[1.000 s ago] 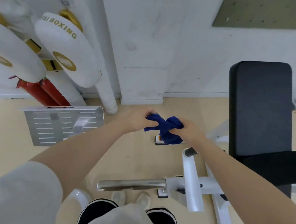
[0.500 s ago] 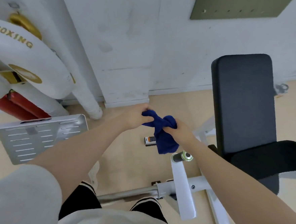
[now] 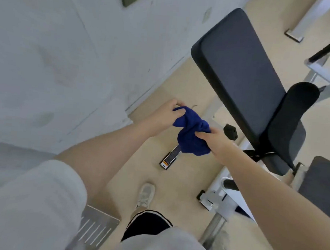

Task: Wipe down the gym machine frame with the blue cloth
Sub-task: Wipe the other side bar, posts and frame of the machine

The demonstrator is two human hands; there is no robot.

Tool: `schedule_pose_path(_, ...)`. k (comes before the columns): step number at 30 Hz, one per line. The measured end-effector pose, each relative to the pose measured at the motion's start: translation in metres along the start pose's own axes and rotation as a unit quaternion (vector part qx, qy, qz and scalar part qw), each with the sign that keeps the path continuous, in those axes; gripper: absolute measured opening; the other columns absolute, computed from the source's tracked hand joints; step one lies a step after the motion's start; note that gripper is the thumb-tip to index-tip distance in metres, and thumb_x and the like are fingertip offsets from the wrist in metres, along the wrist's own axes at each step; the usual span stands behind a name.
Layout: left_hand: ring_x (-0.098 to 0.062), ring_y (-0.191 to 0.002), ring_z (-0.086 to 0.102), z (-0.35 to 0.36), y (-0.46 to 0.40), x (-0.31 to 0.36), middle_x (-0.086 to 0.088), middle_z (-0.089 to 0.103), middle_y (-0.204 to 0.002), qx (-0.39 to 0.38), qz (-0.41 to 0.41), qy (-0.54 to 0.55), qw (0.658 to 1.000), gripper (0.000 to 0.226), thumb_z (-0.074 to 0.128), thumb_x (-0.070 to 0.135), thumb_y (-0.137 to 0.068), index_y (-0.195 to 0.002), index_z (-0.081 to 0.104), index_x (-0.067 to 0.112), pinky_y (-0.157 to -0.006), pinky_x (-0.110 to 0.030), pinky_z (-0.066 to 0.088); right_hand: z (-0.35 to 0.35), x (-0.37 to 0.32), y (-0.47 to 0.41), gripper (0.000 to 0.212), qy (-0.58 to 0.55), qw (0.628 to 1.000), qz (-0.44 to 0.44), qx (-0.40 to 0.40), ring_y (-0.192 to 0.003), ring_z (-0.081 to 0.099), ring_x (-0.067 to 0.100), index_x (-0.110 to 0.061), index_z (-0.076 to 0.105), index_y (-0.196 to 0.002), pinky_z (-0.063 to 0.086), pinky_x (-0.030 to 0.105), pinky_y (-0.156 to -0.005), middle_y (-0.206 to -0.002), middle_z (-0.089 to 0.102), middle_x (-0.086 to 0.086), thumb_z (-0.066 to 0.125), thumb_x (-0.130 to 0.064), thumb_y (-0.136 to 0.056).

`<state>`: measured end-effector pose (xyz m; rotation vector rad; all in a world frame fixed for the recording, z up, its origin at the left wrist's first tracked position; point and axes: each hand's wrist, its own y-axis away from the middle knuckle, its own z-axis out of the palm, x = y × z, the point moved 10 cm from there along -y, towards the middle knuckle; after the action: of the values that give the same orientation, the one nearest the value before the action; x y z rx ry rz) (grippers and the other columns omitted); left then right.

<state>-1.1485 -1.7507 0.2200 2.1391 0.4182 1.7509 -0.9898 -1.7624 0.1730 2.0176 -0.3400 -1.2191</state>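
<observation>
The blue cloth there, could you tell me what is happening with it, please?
A person holds the blue cloth bunched between both hands, the left hand gripping one end and the right hand the other, above the floor beside the gym machine frame. The cloth is not touching the frame, so wiping has not begun here.
</observation>
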Motion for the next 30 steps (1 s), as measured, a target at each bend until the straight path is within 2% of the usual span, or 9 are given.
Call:
schedule_pose_path(5,-0.013,-0.097,0.055,0.002,-0.029,0.016,0.003,0.056,-0.1,-0.043,-0.009,0.021,0.999,0.011,0.045,0.017,-0.097,-0.106,0.049,0.019,-0.086,-0.031,0.049,-0.007,-0.022,0.01,0.008,-0.101,0.992,-0.037,0.069,-0.089,0.06,0.02,-0.019,0.057,-0.101,0.048,0.025,-0.07,-0.1,0.065,0.007,0.054,-0.018,-0.094)
schedule_pose_path(7,-0.014,-0.097,0.056,0.013,-0.039,0.019,0.005,0.057,-0.097,-0.069,-0.008,0.017,0.997,0.008,0.048,0.02,-0.095,-0.103,0.05,0.02,-0.084,-0.03,0.049,-0.017,-0.02,0.007,0.006,-0.145,0.985,-0.029,0.091,-0.085,0.058,0.016,-0.025,0.054,-0.097,0.049,0.025,-0.071,-0.095,0.063,0.001,0.051,-0.021,-0.096)
schedule_pose_path(12,-0.021,-0.106,0.059,0.041,-0.046,0.005,0.003,0.058,-0.104,-0.102,-0.059,0.017,0.993,0.022,0.055,0.021,-0.093,-0.113,0.045,0.021,-0.093,-0.039,0.051,-0.015,-0.014,-0.01,0.013,-0.272,0.961,-0.001,0.051,-0.095,0.059,0.023,-0.032,0.047,-0.11,0.053,0.046,-0.083,-0.107,0.059,-0.001,0.044,-0.024,-0.1)
schedule_pose_path(16,-0.018,-0.108,0.057,0.045,-0.064,-0.002,-0.003,0.057,-0.12,-0.072,-0.08,0.038,0.993,0.036,0.056,0.027,-0.092,-0.124,0.043,0.015,-0.089,-0.036,0.052,-0.01,-0.003,-0.028,0.034,-0.402,0.916,-0.006,0.011,-0.102,0.061,0.028,-0.022,0.056,-0.122,0.056,0.043,-0.076,-0.12,0.061,0.009,0.033,-0.037,-0.101)
schedule_pose_path(18,-0.016,-0.107,0.059,0.055,-0.077,-0.007,-0.002,0.059,-0.119,-0.078,-0.081,0.054,0.992,0.044,0.061,0.032,-0.088,-0.126,0.045,0.017,-0.085,-0.033,0.053,-0.014,0.007,-0.042,0.034,-0.446,0.895,-0.007,0.004,-0.099,0.061,0.026,-0.018,0.057,-0.121,0.056,0.039,-0.07,-0.118,0.06,0.009,0.033,-0.032,-0.102)
schedule_pose_path(22,-0.011,-0.1,0.061,0.069,-0.105,-0.044,0.006,0.063,-0.109,-0.063,-0.072,-0.01,0.995,0.053,0.076,0.033,-0.069,-0.115,0.051,0.023,-0.086,-0.036,0.053,-0.008,0.026,-0.078,0.027,-0.337,0.939,-0.072,-0.019,-0.092,0.065,0.02,-0.025,0.058,-0.116,0.057,0.035,-0.076,-0.112,0.064,0.007,0.046,-0.009,-0.098)
schedule_pose_path(24,-0.014,-0.093,0.063,0.074,-0.131,-0.077,0.004,0.066,-0.101,-0.052,-0.066,-0.05,0.995,0.048,0.07,0.033,-0.063,-0.106,0.057,0.017,-0.081,-0.039,0.053,-0.002,0.048,-0.11,0.03,-0.289,0.954,-0.077,-0.009,-0.094,0.065,0.02,-0.028,0.054,-0.118,0.057,0.037,-0.08,-0.114,0.062,0.008,0.051,-0.008,-0.095)
schedule_pose_path(26,-0.023,-0.087,0.064,0.087,-0.157,-0.112,-0.008,0.066,-0.092,-0.067,-0.065,-0.066,0.993,0.014,0.06,0.016,-0.074,-0.088,0.061,0.019,-0.078,-0.044,0.053,0.001,0.077,-0.146,0.04,-0.258,0.963,-0.071,0.027,-0.093,0.064,0.016,-0.025,0.043,-0.126,0.057,0.031,-0.075,-0.114,0.059,0.006,0.059,-0.013,-0.091)
schedule_pose_path(30,-0.022,-0.101,0.061,0.121,-0.198,-0.203,-0.012,0.065,-0.108,-0.13,-0.102,-0.054,0.985,0.021,0.049,0.008,-0.093,-0.104,0.058,0.024,-0.091,-0.04,0.05,0.018,0.148,-0.22,0.05,-0.213,0.971,-0.061,0.086,-0.088,0.061,0.008,-0.033,0.036,-0.13,0.051,0.021,-0.071,-0.102,0.059,-0.003,0.063,-0.022,-0.089)
